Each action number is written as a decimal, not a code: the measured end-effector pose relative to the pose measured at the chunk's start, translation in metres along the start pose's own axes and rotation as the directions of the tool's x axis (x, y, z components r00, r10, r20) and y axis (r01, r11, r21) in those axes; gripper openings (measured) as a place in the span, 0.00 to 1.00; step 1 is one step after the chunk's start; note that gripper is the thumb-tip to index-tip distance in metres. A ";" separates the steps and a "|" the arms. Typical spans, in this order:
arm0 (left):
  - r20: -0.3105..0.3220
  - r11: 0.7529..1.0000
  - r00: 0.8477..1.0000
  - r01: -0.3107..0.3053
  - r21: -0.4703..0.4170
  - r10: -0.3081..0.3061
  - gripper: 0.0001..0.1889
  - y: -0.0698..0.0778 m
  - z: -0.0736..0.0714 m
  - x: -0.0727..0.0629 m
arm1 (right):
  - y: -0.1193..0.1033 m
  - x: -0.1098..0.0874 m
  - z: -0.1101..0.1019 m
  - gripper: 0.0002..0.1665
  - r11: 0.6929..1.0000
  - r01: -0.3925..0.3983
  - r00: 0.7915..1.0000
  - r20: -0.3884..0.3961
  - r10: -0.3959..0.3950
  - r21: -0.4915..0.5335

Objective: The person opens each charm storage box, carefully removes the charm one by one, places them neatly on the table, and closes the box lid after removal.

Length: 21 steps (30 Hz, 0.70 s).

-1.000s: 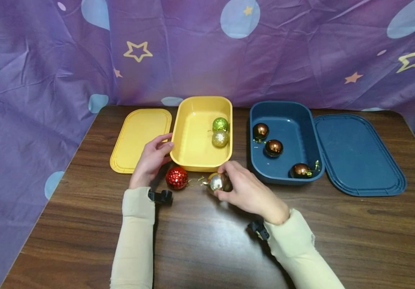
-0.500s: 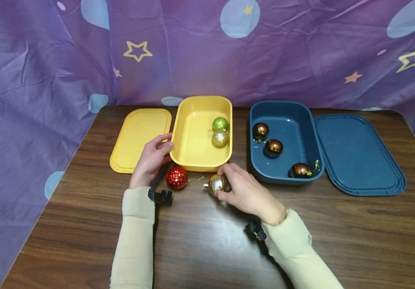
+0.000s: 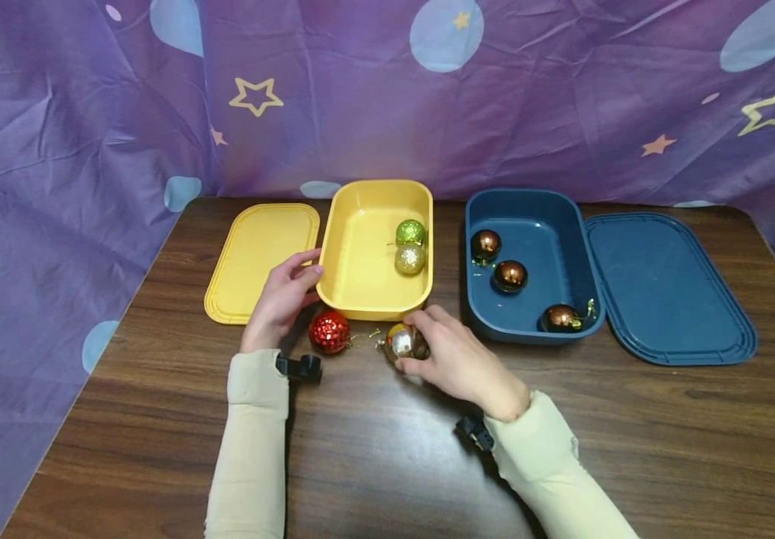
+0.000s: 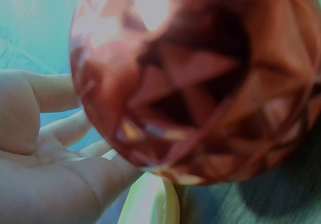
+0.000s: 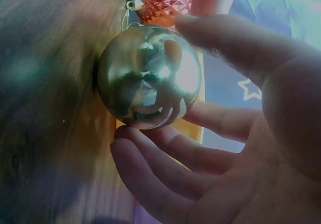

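Note:
My right hand (image 3: 464,359) holds a shiny gold Christmas ball (image 3: 401,341) low at the table, just in front of the yellow box (image 3: 377,308). Fingers and thumb curve round this smooth ball (image 5: 150,78) in the right wrist view. At the yellow box's left side rests my left hand (image 3: 284,296), its fingers loosely extended along the wall. A red faceted Christmas ball (image 3: 329,332) lies on the table near the left wrist and fills much of the left wrist view. A green glitter ball (image 3: 410,232) and a pale gold glitter ball (image 3: 410,259) sit inside the yellow box.
Right of the yellow box stands a blue box (image 3: 535,329) with three brown balls, one of them (image 3: 510,276) near its middle. A yellow lid (image 3: 262,262) lies at left, a blue lid (image 3: 673,292) at right. Behind the table (image 3: 374,464) hangs a purple curtain (image 3: 360,97).
The right wrist has shifted slightly left, while the gold ball stays at nearly the same spot in the hand. The left hand and the boxes have not moved.

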<state>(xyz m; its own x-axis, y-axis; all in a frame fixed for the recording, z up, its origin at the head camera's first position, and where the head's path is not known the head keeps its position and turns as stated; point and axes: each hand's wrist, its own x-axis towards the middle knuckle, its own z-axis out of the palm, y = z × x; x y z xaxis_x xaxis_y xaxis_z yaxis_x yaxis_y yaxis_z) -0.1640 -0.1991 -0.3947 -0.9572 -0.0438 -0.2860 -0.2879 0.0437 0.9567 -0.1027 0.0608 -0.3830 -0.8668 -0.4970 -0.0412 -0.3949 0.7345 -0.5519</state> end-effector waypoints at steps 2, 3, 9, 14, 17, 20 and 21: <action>0.000 1.000 1.000 0.001 0.002 -0.001 0.24 0.000 0.000 0.000 | 0.000 0.000 0.000 0.34 1.000 -0.005 1.000 0.010 0.005 0.005; 0.000 1.000 1.000 0.001 0.001 -0.001 0.24 0.000 0.000 0.000 | 0.000 0.000 -0.001 0.35 1.000 -0.008 1.000 0.014 0.008 0.007; -0.004 1.000 1.000 0.001 0.001 -0.001 0.24 0.001 0.001 -0.001 | 0.000 0.001 0.000 0.37 1.000 -0.017 1.000 0.008 0.017 0.015; -0.004 1.000 1.000 -0.003 0.005 0.003 0.24 0.000 0.000 -0.001 | 0.001 0.002 0.002 0.33 1.000 -0.004 1.000 -0.018 0.005 0.016; -0.003 1.000 1.000 -0.002 0.008 0.002 0.24 0.000 0.000 -0.001 | 0.001 0.003 0.002 0.32 1.000 0.000 0.999 -0.032 0.001 0.015; -0.002 1.000 1.000 0.003 0.008 -0.003 0.24 0.000 0.000 0.000 | 0.001 0.003 0.001 0.32 1.000 -0.001 0.999 -0.035 0.001 0.015; -0.002 1.000 1.000 0.005 0.008 -0.005 0.24 0.000 0.000 0.000 | 0.001 0.003 0.001 0.32 1.000 -0.003 0.999 -0.034 0.004 0.016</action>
<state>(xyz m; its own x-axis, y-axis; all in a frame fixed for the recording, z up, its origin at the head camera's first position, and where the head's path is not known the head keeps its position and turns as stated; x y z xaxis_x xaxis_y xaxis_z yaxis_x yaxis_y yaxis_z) -0.1637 -0.1992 -0.3942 -0.9557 -0.0459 -0.2907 -0.2928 0.0514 0.9548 -0.1054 0.0596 -0.3846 -0.8780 -0.4785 -0.0150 -0.3873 0.7285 -0.5651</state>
